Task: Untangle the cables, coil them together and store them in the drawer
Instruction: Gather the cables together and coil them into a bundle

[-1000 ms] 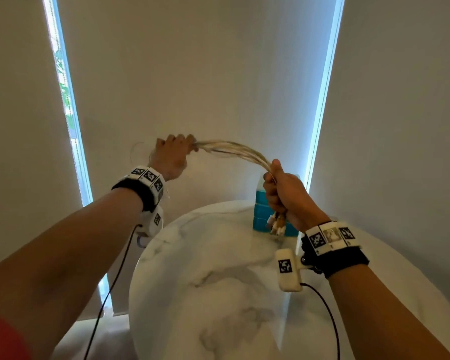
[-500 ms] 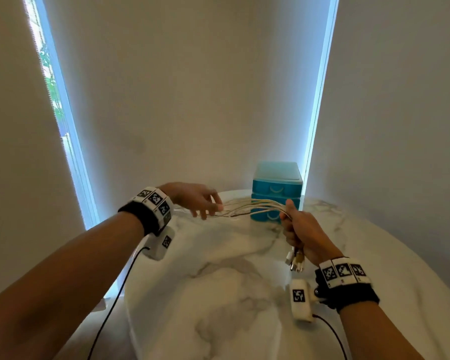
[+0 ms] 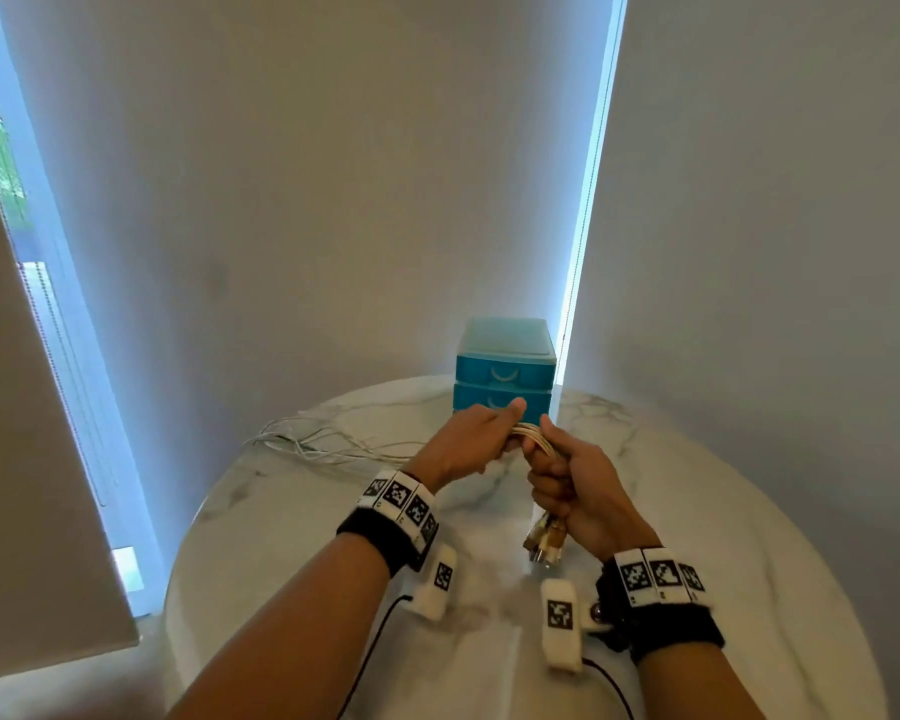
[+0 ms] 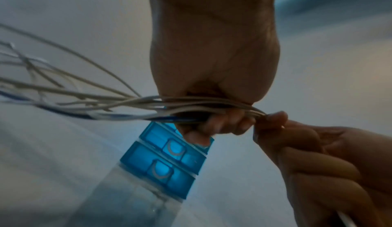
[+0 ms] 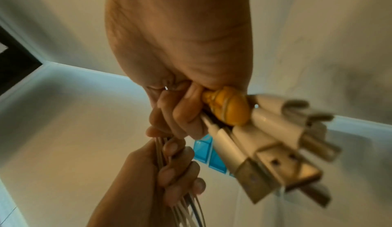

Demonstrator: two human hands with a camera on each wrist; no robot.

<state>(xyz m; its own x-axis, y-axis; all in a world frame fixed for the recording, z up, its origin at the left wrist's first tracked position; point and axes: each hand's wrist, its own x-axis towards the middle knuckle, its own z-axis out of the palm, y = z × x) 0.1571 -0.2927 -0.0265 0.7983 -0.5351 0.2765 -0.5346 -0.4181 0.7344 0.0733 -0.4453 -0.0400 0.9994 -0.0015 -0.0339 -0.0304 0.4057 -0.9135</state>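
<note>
A bundle of thin whitish cables (image 3: 530, 438) runs between my two hands above the marble table (image 3: 749, 537). My left hand (image 3: 471, 444) grips the bundle with curled fingers (image 4: 224, 124); the loose lengths (image 3: 323, 444) trail left across the table and fan out (image 4: 63, 94) in the left wrist view. My right hand (image 3: 567, 480) holds the plug end in a fist, right beside the left. Several USB plugs (image 5: 275, 146) and one orange plug (image 5: 229, 108) stick out below it (image 3: 544, 545). The blue drawer unit (image 3: 505, 368) stands just behind the hands, both drawers closed.
The round table stands in a corner between pale walls, with bright window strips at left (image 3: 48, 304) and behind the drawer unit (image 3: 588, 200). Black wrist-camera leads (image 3: 370, 652) hang from both forearms over the near table edge.
Both hands have come down from chest height to just above the table. The left hand slid along the bundle to meet the right and closed on it; the loose lengths now lie on the table.
</note>
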